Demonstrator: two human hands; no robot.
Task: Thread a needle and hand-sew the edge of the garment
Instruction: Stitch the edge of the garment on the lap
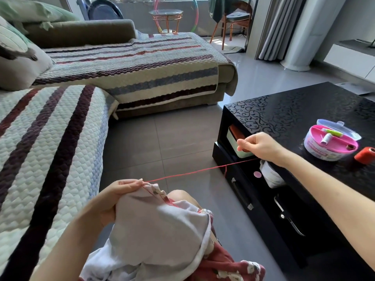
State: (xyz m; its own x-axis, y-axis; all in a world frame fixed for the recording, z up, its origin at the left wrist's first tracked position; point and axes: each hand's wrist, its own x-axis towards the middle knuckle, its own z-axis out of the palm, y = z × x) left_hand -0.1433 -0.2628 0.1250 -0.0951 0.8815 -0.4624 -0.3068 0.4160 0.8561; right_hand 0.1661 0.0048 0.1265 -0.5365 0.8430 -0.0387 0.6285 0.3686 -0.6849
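Soft white cloth fills the lap at the near edge: the garment (162, 230), smooth and matte, bunched into loose folds, with a red flower-print side showing at its turned edge and near the bottom. The left hand (119, 191) holds it up at the far left corner. Its grip is closed on the folded hem, thumb and fingertips pinched together right where the stitching ends.

From that pinch a thin red thread (192, 171) runs taut, up and to the right, to the underside of the right hand (257, 146). That hand is raised well apart from the garment, in front of the dark surface. Its grip is drawn together, fingers curled and thumb against forefinger on the thread; a needle is too small to make out.

To the right stands the surface (304, 110), glossy black with a scrolling vine pattern and metal drawer handles below. On it sits a round clear plastic sewing box (320, 152) with a pink tray, its clear lid tipped open behind, and a white spool (326, 138) lying inside. Just right of the box lies a red spool (365, 152).

Left and far, a sofa (50, 149) wears a quilted, striped cover. Grey floor tiles (162, 138) lie between.
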